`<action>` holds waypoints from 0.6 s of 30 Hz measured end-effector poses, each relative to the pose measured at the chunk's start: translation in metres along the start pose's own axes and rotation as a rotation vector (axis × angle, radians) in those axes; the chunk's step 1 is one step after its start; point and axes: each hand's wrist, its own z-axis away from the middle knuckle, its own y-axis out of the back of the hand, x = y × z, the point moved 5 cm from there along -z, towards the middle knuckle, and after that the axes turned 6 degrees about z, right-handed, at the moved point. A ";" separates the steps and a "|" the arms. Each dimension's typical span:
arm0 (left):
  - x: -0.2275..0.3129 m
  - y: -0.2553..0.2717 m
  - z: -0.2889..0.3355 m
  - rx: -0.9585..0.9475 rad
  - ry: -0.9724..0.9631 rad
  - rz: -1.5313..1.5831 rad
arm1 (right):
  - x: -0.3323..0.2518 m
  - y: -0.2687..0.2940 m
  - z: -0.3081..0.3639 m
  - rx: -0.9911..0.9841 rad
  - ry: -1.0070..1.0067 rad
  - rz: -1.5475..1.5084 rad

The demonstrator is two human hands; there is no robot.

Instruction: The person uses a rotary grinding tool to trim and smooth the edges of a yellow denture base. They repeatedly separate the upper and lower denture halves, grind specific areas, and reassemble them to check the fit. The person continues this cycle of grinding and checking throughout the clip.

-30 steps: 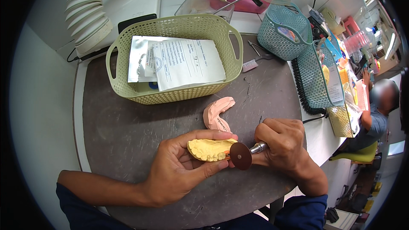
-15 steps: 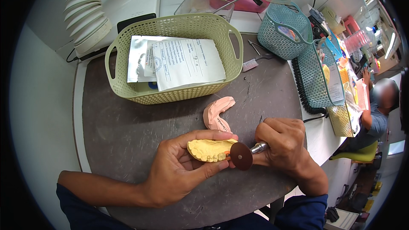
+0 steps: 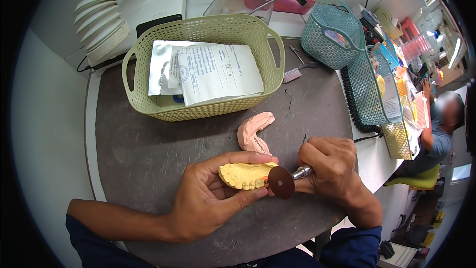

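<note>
My left hand (image 3: 210, 196) is closed round a yellow plaster dental model (image 3: 243, 175), with the thumb along its near side and the fingers behind. The model's row of teeth faces me, with a small orange patch at its right end. In my right hand (image 3: 327, 166) is a rotary handpiece (image 3: 302, 171) with a silver nose, gripped in curled fingers. Its brown cutting disc (image 3: 281, 182) stands at the model's right end and hides part of it; whether they touch I cannot tell. Just beyond lies a pink plaster dental model (image 3: 251, 133) with handwriting on its side.
An olive basket (image 3: 203, 111) holding papers and a silver pouch stands on the dark worktop (image 3: 148, 154). A small brush (image 3: 292, 75) lies right of it, near blue baskets (image 3: 334, 52). At the back left is a ribbed white hose (image 3: 96, 12). A person (image 3: 441, 124) sits far right.
Both hands, the yellow model and the disc stay almost in the same place. The whole view has shifted very slightly.
</note>
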 end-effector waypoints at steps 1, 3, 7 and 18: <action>0.000 0.000 0.000 0.001 -0.001 -0.003 | 0.000 0.000 0.000 0.003 0.005 0.002; 0.000 0.001 0.000 0.009 -0.002 -0.004 | 0.000 -0.001 -0.001 0.007 0.002 -0.003; 0.000 0.000 0.000 0.016 0.001 0.010 | 0.001 0.000 0.001 0.000 -0.013 -0.003; -0.001 -0.001 0.000 0.021 -0.001 0.020 | 0.000 -0.001 0.001 0.001 0.002 0.010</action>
